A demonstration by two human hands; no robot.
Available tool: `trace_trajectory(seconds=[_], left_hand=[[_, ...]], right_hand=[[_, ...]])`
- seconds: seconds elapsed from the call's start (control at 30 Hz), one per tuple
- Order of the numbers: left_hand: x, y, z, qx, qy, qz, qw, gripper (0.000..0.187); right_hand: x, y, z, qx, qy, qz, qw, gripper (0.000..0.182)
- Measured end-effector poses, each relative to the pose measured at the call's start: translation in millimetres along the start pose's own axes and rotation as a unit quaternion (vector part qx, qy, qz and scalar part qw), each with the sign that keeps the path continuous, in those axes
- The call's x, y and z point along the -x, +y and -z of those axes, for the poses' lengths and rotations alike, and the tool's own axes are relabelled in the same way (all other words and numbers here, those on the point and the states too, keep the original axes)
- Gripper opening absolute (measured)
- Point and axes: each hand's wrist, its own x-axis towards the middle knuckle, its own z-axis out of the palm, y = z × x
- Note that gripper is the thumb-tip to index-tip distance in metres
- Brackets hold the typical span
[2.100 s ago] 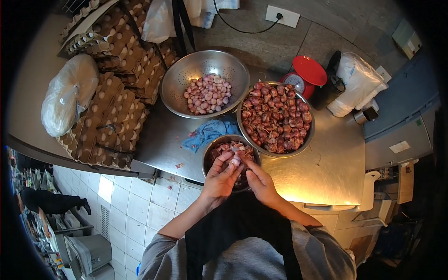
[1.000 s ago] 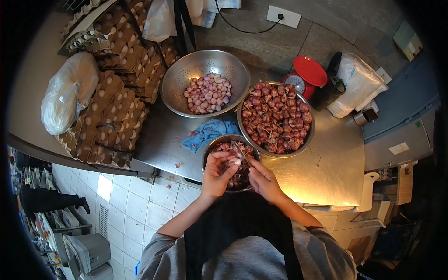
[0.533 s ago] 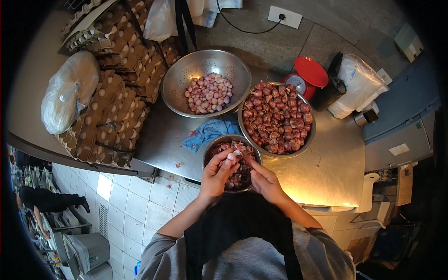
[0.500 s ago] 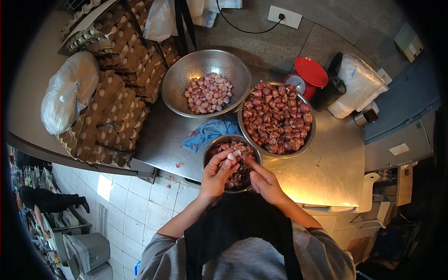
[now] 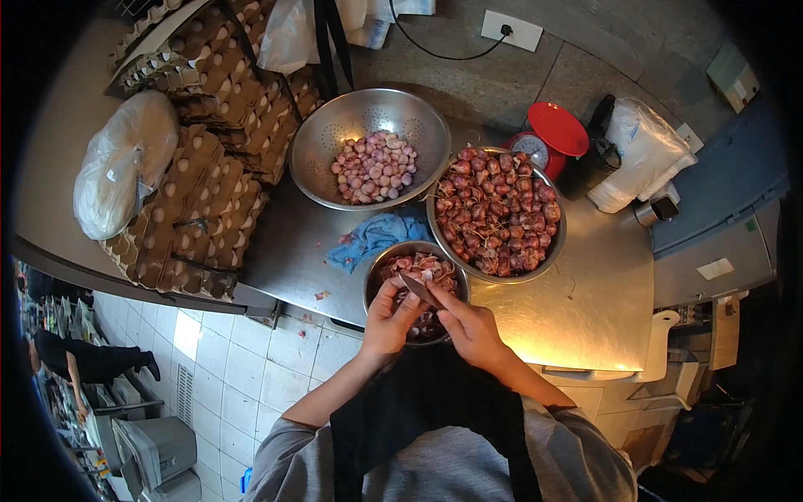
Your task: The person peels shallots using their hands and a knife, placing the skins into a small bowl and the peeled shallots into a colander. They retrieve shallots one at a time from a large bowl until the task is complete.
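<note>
My left hand point(image 5: 390, 315) is closed around a small pale shallot, mostly hidden by the fingers and a blade. A small knife point(image 5: 421, 291) is gripped in my right hand point(image 5: 470, 328), its blade tip lying over my left fingertips. Both hands are above a steel bowl point(image 5: 368, 289) with reddish skins in it. Behind it a large colander point(image 5: 309, 151) holds peeled pinkish shallots point(image 5: 375, 169). To the right, another round bowl point(image 5: 562, 238) is full of unpeeled red shallots point(image 5: 498, 213).
A blue cloth point(image 5: 378, 240) lies on the steel table point(image 5: 602, 293). Egg trays point(image 5: 180, 222) and a plastic bag point(image 5: 125, 167) are stacked at left. A red scale point(image 5: 558, 128) stands behind the right bowl. Another person point(image 5: 92, 356) is at the far left.
My right hand has turned and moved slightly left and up, bringing the knife blade clearly into view over my left fingers. The other person's arm has shifted.
</note>
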Motion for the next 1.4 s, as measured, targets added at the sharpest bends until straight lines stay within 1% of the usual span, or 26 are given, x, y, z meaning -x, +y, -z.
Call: trace_trajectory(seconds=[0.07,0.17,0.27,0.37,0.47,0.53,0.6,0.63,0.7,0.73,0.8,0.83,0.9,1.0,1.07,1.17,1.2,1.23,1.3,1.4], left_hand=[[-0.4,-1.2,1.6,0.006,0.004,0.004,1.000,0.022],[-0.5,0.1,0.5,0.004,0.006,0.000,1.000,0.022],[-1.2,-1.3,0.8,0.003,0.001,-0.008,1.000,0.022],[-2.2,-3.1,2.3,0.006,-0.003,-0.005,1.000,0.023],[-2.4,-5.0,5.3,0.005,-0.010,-0.001,1.000,0.024],[-2.5,-4.8,5.1,0.008,-0.017,0.004,1.000,0.025],[-2.1,-1.6,2.4,0.016,-0.024,0.012,1.000,0.026],[-2.0,-0.2,1.6,0.012,-0.026,0.015,0.999,0.026],[-1.9,1.9,0.7,0.005,-0.031,0.021,0.999,0.026],[-1.7,2.1,0.9,0.000,-0.031,0.022,0.999,0.026],[-1.4,2.5,1.5,-0.012,-0.029,0.022,0.999,0.025],[-1.8,1.5,3.4,-0.007,-0.033,0.022,0.999,0.026],[-3.3,-3.6,9.7,0.001,-0.041,0.024,0.999,0.026],[-3.4,-9.6,11.9,-0.006,-0.040,0.007,0.999,0.027],[-4.2,-12.9,16.1,-0.024,-0.043,0.008,0.999,0.028],[-2.5,-7.2,9.1,-0.022,-0.025,0.016,0.999,0.028],[-1.7,-3.3,5.0,-0.016,-0.016,0.020,1.000,0.028],[-2.6,0.0,3.5,-0.010,0.001,0.008,1.000,0.029],[-7.1,8.9,2.5,0.001,0.034,-0.016,0.999,0.031],[-28.8,40.5,2.7,-0.059,0.085,-0.053,0.993,0.034]], right_hand=[[1.3,12.2,-5.8,-0.083,0.010,0.005,0.997,0.040],[-0.7,-0.3,-5.9,-0.080,0.026,0.020,0.996,0.039],[-0.2,-3.2,-3.5,-0.058,0.017,-0.001,0.998,0.037],[-0.2,3.1,-0.9,-0.043,0.002,-0.011,0.999,0.037],[1.3,16.6,-5.7,-0.077,0.008,-0.012,0.997,0.036],[1.9,18.1,-6.1,-0.161,0.006,-0.070,0.984,0.035],[1.5,23.5,-6.9,-0.211,0.013,-0.094,0.973,0.035],[0.4,29.2,-7.1,-0.219,0.021,-0.089,0.971,0.036],[-1.2,29.0,-3.3,-0.252,0.028,-0.138,0.957,0.036],[-2.9,20.9,1.9,-0.276,0.027,-0.191,0.942,0.037],[-4.2,18.1,4.2,-0.281,0.028,-0.193,0.940,0.037],[-3.7,21.6,2.8,-0.263,0.029,-0.143,0.954,0.038],[-1.8,18.8,2.2,-0.226,0.012,-0.091,0.970,0.038],[1.1,6.0,0.3,-0.167,-0.020,-0.072,0.983,0.038],[1.0,8.0,-3.1,-0.121,-0.012,-0.040,0.992,0.039],[-1.1,11.8,-0.9,-0.159,-0.010,-0.065,0.985,0.038],[-0.7,17.0,-2.8,-0.197,-0.001,-0.082,0.977,0.038],[-0.8,23.1,-5.7,-0.233,0.007,-0.098,0.967,0.038],[0.2,26.0,-6.6,-0.266,0.022,-0.120,0.956,0.038],[1.3,19.0,-4.0,-0.243,0.028,-0.116,0.963,0.039]])
